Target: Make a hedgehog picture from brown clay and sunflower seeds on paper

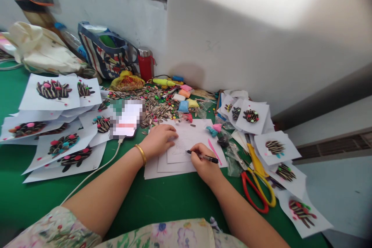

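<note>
My right hand (205,164) grips a black pen (210,159), its tip touching a small sheet of white paper (186,139). Faint pencil-thin lines form a drawing (179,148) on that sheet, between my two hands. Resting on the paper's left side, my left hand (161,139) lies flat with its fingers stretched out and nothing in them. A gold bangle (141,154) circles the left wrist. Larger white sheets (151,171) lie under the small one. A strip of pink clay (214,151) sits on the paper right of the pen.
Scissors (255,190) with red and yellow handles and a yellow cutter (255,159) lie at right. Seed-decorated cards (276,148) stack on both sides. Striped sunflower seeds (154,104) and clay packets (183,105) spread behind the paper. A phone (126,120) with a cable lies left.
</note>
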Available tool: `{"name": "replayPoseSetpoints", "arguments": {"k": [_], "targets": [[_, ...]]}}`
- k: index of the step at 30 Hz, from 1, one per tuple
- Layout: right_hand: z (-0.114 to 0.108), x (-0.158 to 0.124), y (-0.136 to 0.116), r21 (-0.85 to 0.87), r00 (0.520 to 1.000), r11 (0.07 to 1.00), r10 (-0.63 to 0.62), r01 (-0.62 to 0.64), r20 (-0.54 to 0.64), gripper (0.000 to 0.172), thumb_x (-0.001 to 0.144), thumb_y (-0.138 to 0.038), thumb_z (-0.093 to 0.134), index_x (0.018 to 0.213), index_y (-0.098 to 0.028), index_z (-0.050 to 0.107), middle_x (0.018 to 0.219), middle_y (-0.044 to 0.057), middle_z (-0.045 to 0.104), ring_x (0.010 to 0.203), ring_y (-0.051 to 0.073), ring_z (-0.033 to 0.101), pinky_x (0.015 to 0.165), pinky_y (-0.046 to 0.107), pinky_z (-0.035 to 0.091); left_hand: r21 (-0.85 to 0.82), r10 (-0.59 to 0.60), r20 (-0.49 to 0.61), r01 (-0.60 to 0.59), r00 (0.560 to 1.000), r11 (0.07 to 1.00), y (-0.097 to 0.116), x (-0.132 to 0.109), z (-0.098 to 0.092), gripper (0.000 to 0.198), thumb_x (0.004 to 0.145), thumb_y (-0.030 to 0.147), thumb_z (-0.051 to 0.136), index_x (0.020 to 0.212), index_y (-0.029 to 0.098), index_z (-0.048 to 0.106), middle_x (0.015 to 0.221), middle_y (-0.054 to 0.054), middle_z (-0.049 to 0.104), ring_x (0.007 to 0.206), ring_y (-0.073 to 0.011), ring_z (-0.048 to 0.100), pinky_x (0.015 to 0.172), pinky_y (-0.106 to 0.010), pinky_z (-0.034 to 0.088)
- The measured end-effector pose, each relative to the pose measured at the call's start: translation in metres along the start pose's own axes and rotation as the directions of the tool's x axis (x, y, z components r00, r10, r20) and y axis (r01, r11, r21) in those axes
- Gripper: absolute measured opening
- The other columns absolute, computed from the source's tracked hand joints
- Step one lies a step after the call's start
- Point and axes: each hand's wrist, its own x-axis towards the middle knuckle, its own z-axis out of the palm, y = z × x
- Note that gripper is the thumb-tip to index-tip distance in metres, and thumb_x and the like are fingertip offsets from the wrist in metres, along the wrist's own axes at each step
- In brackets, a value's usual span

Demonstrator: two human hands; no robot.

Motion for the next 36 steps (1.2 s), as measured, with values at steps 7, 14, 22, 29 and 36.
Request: {"name": "replayPoseSetpoints", "arguments": {"k": [7, 14, 22, 29, 36], "targets": [[-0.0023, 0.0019, 0.0039, 0.028, 0.999, 0.999, 0.024, -0.023, -0.028, 0.009, 0.079, -0.025, 0.051, 0.079, -0.022, 0.060, 0.070, -0.001, 0.061, 0.064, 0.017, 0.055, 0.060, 0.027, 0.041, 0.006, -0.003, 0.013, 0.003, 1.000, 1.000, -0.0005, 0.0008, -0.0002, 0.026, 0.082, 0.025, 0.068, 0.108, 0.026, 0.073, 0.122, -0.005, 0.065, 0.116, -0.0263, 0.057, 0.104, -0.043, 0.041], [-0.0018, 0.0003, 0.0047, 0.012, 1.000, 1.000, 0.026, -0.026, -0.009, 0.009, 0.079, -0.025, 0.051, 0.078, -0.022, 0.060, 0.068, -0.002, 0.061, 0.063, 0.016, 0.054, 0.059, 0.027, 0.040, 0.007, -0.005, 0.020, 0.005, 1.000, 1.000, -0.0002, 0.0010, 0.0002, 0.026, 0.082, 0.025, 0.068, 0.108, 0.026, 0.073, 0.122, -0.005, 0.065, 0.117, -0.0265, 0.056, 0.103, -0.042, 0.041], [-0.0024, 0.0019, 0.0045, 0.011, 1.000, 1.000, 0.013, -0.013, -0.018, 0.009, 0.077, -0.023, 0.050, 0.076, -0.022, 0.059, 0.067, -0.002, 0.059, 0.062, 0.016, 0.052, 0.058, 0.027, 0.039, 0.006, -0.006, 0.015, 0.006, 1.000, 1.000, 0.0001, 0.0005, -0.0003, 0.026, 0.082, 0.024, 0.068, 0.108, 0.025, 0.073, 0.122, -0.005, 0.065, 0.116, -0.0259, 0.057, 0.104, -0.042, 0.041], [-0.0030, 0.0028, 0.0070, 0.029, 0.999, 0.999, 0.026, -0.025, -0.027, 0.011, 0.080, -0.026, 0.051, 0.082, -0.022, 0.060, 0.073, 0.000, 0.063, 0.066, 0.017, 0.056, 0.061, 0.028, 0.042, 0.008, -0.004, 0.011, 0.003, 1.000, 1.000, 0.0003, 0.0014, -0.0005, 0.026, 0.081, 0.024, 0.069, 0.107, 0.026, 0.073, 0.121, -0.005, 0.066, 0.115, -0.0265, 0.057, 0.103, -0.043, 0.042], [-0.0024, 0.0026, 0.0038, 0.002, 1.000, 1.000, 0.019, -0.019, -0.004, 0.010, 0.080, -0.026, 0.051, 0.082, -0.022, 0.061, 0.070, -0.001, 0.061, 0.064, 0.017, 0.055, 0.059, 0.027, 0.041, 0.006, 0.002, 0.000, -0.002, 1.000, 1.000, -0.0018, 0.0003, 0.0015, 0.027, 0.082, 0.024, 0.069, 0.108, 0.026, 0.073, 0.121, -0.005, 0.065, 0.116, -0.0259, 0.057, 0.103, -0.042, 0.042]]}}
